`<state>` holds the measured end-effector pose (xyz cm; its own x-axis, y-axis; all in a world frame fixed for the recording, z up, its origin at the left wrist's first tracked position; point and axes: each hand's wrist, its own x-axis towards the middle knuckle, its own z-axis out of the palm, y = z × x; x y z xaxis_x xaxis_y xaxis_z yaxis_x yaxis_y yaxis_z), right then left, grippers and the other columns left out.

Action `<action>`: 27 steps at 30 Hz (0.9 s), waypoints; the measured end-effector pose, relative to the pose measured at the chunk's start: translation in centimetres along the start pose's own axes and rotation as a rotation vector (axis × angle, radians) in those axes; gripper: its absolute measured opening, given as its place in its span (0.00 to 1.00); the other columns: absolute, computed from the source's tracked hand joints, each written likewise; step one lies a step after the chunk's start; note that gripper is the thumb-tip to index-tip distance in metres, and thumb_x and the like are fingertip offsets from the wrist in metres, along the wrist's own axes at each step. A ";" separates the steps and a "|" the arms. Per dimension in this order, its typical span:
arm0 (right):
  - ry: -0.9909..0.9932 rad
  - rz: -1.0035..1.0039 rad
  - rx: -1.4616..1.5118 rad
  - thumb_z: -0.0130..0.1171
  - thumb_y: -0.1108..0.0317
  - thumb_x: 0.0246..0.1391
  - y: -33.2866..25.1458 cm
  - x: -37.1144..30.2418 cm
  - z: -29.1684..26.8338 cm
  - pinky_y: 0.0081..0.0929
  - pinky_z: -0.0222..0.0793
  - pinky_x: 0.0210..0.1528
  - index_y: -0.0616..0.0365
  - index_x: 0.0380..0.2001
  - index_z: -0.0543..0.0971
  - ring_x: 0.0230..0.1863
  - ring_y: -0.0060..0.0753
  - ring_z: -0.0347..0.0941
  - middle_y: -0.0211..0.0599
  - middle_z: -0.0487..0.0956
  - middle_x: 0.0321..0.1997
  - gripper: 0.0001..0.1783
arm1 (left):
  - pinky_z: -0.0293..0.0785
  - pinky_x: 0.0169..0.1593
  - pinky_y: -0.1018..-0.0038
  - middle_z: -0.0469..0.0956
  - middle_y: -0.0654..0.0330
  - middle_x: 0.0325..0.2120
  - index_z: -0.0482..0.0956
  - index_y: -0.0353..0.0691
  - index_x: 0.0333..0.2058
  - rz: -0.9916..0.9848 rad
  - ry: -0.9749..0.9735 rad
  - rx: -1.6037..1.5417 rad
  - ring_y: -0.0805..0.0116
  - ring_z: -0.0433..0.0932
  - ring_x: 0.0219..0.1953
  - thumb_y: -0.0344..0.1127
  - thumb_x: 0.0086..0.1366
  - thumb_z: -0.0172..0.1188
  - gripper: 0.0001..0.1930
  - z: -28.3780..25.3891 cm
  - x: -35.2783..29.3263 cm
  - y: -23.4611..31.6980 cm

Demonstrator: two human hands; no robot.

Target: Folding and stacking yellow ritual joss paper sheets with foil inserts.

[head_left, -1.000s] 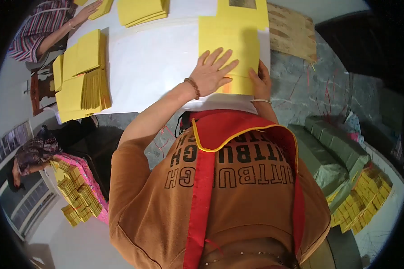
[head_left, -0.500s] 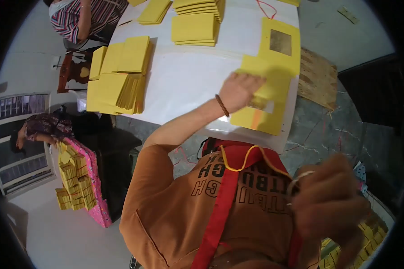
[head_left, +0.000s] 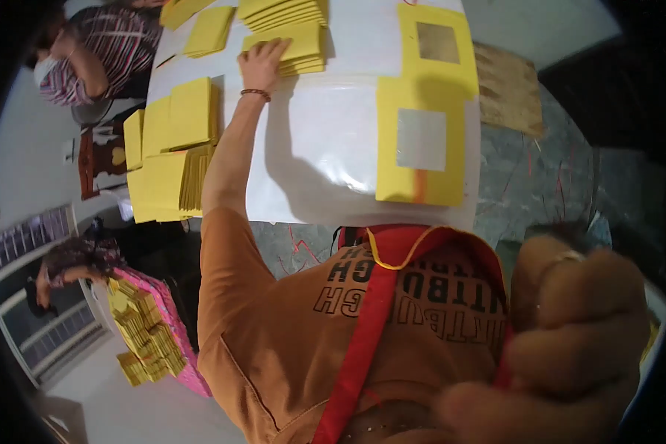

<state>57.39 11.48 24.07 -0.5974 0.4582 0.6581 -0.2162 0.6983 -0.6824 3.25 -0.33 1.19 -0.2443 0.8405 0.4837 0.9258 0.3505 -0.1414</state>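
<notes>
My left hand [head_left: 262,68] reaches far across the table to a stack of yellow paper packets [head_left: 302,46]. Its fingers curl over the stack's near left corner; the thumb is hidden. Close to the camera on the right, my right hand [head_left: 577,333] is a blurred fist with a ring, and whatever it may hold cannot be made out. At the table's right side lies a yellow sheet [head_left: 389,177] bearing a silvery square [head_left: 422,139] and an orange stripe. Beyond it, partly overlapped, is another yellow sheet [head_left: 462,78] with a brownish foil square [head_left: 437,43].
Yellow packets [head_left: 174,122] are piled at the table's left, with more [head_left: 209,31] at the far side. A seated person in a striped shirt [head_left: 111,44] is at far left. Another person [head_left: 81,263] stands by a pink-edged surface [head_left: 172,318] holding yellow bundles. A wooden board [head_left: 509,89] lies right.
My left hand has left the near sheet and moved far and left to the packet stack. The near sheet's silvery square now shows fully. My right hand has come closer to the camera.
</notes>
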 end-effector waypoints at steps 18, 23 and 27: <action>-0.057 0.586 0.011 0.43 0.78 0.53 6.8 -5.2 14.1 0.19 0.57 0.22 0.61 0.36 0.76 0.20 0.20 0.61 0.31 0.71 0.22 0.12 | 0.52 0.57 0.56 0.50 0.61 0.60 0.49 0.61 0.60 0.074 -0.475 -0.101 0.56 0.53 0.59 0.32 0.53 0.51 0.36 2.8 -1.3 -1.2; 0.015 0.786 -0.096 0.43 0.75 0.56 10.4 -9.6 15.4 0.18 0.60 0.27 0.62 0.39 0.76 0.23 0.19 0.63 0.30 0.72 0.24 0.12 | 0.52 0.58 0.56 0.50 0.59 0.61 0.50 0.61 0.60 0.063 -0.548 -0.130 0.54 0.53 0.59 0.36 0.51 0.53 0.37 2.2 0.0 -1.4; 0.067 0.773 -0.101 0.44 0.74 0.57 11.2 -11.0 16.2 0.18 0.62 0.32 0.63 0.40 0.75 0.28 0.21 0.66 0.32 0.73 0.26 0.12 | 0.51 0.59 0.56 0.51 0.58 0.61 0.49 0.61 0.61 0.076 -0.655 -0.143 0.53 0.53 0.59 0.40 0.49 0.55 0.40 1.0 0.7 -2.0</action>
<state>49.07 5.34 4.04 -0.5017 0.8646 0.0282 0.3153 0.2131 -0.9247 0.93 -0.04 0.98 -0.2599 0.9534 -0.1532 0.9653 0.2605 -0.0166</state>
